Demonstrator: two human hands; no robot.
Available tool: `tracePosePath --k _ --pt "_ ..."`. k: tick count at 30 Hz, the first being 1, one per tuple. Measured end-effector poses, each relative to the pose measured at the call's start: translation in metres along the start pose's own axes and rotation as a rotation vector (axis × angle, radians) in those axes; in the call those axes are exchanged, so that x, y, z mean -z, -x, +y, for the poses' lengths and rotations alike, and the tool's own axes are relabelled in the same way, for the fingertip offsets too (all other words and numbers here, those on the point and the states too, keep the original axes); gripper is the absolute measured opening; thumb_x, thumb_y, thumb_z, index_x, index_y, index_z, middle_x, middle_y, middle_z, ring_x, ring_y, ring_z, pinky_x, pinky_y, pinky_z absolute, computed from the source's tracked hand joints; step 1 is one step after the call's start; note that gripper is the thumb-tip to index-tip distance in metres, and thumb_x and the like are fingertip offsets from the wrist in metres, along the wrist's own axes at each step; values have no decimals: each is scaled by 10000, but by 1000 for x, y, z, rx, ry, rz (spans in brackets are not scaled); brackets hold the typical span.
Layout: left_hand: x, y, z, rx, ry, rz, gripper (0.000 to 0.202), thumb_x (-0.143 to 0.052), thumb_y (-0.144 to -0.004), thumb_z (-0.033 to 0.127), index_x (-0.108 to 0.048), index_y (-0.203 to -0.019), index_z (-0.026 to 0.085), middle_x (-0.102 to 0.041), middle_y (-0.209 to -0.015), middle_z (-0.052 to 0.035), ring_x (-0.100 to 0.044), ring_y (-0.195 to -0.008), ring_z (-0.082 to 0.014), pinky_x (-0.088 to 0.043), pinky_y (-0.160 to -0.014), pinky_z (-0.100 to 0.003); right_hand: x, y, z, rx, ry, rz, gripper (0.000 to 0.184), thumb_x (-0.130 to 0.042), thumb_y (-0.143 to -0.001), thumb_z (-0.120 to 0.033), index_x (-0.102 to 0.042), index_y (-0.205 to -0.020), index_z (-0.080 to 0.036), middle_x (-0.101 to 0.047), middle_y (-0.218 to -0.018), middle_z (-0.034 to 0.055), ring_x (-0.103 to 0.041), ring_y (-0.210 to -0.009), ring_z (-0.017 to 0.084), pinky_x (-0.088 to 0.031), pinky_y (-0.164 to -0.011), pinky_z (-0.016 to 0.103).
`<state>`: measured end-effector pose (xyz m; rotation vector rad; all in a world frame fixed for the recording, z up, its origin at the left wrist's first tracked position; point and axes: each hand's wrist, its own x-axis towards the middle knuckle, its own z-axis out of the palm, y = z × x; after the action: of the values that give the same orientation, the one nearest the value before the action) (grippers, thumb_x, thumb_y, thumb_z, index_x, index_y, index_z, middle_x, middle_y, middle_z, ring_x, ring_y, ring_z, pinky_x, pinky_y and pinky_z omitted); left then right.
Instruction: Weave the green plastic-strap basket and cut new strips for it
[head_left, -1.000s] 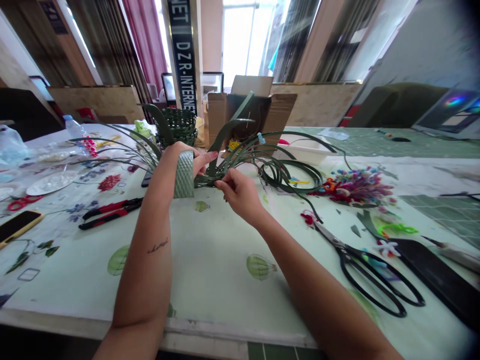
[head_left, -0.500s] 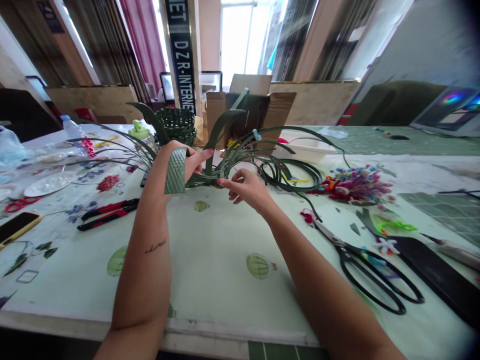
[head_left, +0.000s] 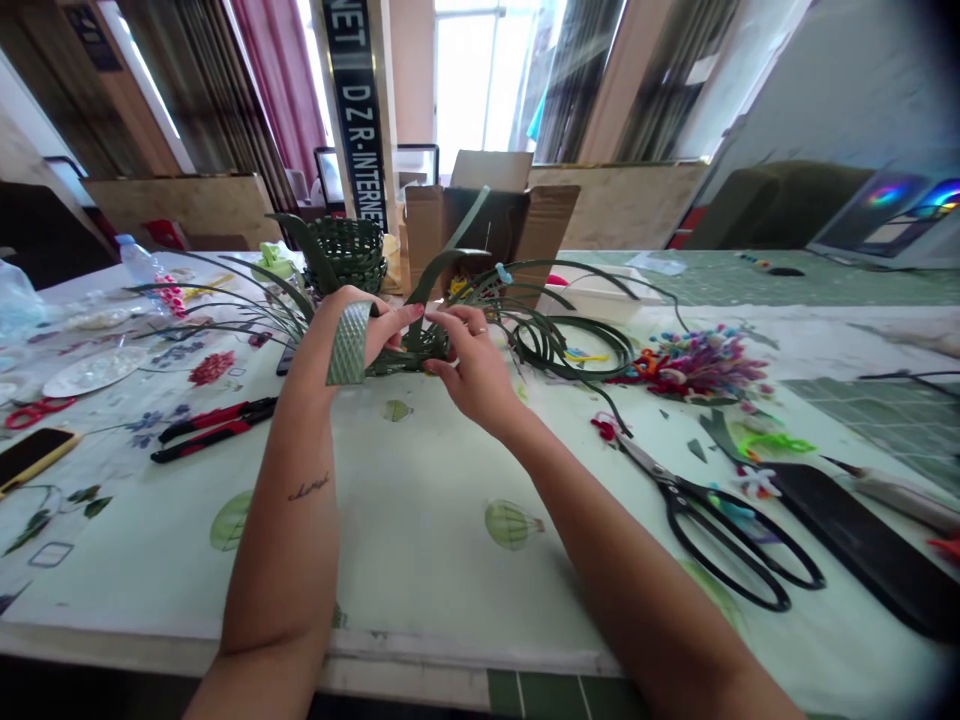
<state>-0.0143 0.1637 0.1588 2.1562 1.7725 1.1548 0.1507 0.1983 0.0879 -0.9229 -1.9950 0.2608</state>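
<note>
The left hand (head_left: 375,335) clasps the woven green leaf strips (head_left: 409,358), a plaited band (head_left: 349,343) lying against its wrist; the right hand (head_left: 472,368) pinches the same strips between fingers and thumb; they sit mid-counter (head_left: 420,520), toward the far edge; black-handled scissors (head_left: 720,535) lie right; red-handled pliers (head_left: 214,430) lie left.

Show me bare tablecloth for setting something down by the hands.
The widest patch is the balloon-printed tablecloth between the left forearm and right forearm. A smaller one lies left of that left forearm, below the red-handled pliers. Crowded: right, around the scissors and pipe cleaners.
</note>
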Motion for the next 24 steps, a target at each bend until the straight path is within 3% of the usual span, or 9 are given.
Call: tracePosePath --k 2,4,6,9,15,24 --pt "0 0 1 -8 -16 2 400 -541 -776 494 -621 -547 176 -468 -403 20 -430 -440 -107 -309 -478 -244 8 -8 -3 65 -10 -186 319 -535 -786 -89 -550 -1086 -196 -585 -1076 85 -592 -892 183 -468 -729 293" --pt "0 0 2 -7 -24 -16 405 -545 -771 500 -618 -536 177 -432 -376 25 -427 -434 -111 -308 -474 -244 17 -22 -6 15 -24 -440 220 -514 -793 -84 -579 -981 -175 -630 -816 34 -612 -688 149 -469 -599 246" --pt "2 0 2 -9 -23 -36 398 -548 -770 491 -619 -536 177 -426 -372 24 -427 -435 -112 -307 -470 -243 24 -37 -10 -71 -32 -679 147 -522 -775 -71 -581 -879 -156 -576 -606 -12 -561 -489 111 -435 -467 207" --pt "6 1 2 0 -4 -33 368 -559 -768 460 -617 -540 176 -450 -395 22 -427 -444 -109 -306 -465 -238 27 -55 -19 -169 -54 -861 121 -526 -744 -28 -540 -727 -147 -497 -472 -41 -536 -412 104 -420 -398 187" --pt "8 1 -2 -14 56 -42 391 -550 -777 456 -588 -512 171 -448 -411 19 -422 -453 -102 -309 -463 -231 20 -58 -30 -228 -55 -767 205 -540 -715 -7 -483 -584 -154 -465 -425 -47 -483 -382 74 -344 -353 161" --pt "8 0 -6 -35 66 -19 392 -528 -781 466 -579 -518 180 -486 -435 3 -464 -484 -121 -333 -470 -242 15 -59 -23 -171 -127 -719 167 -552 -658 -2 -539 -599 -158 -494 -469 -41 -518 -406 101 -364 -370 196"
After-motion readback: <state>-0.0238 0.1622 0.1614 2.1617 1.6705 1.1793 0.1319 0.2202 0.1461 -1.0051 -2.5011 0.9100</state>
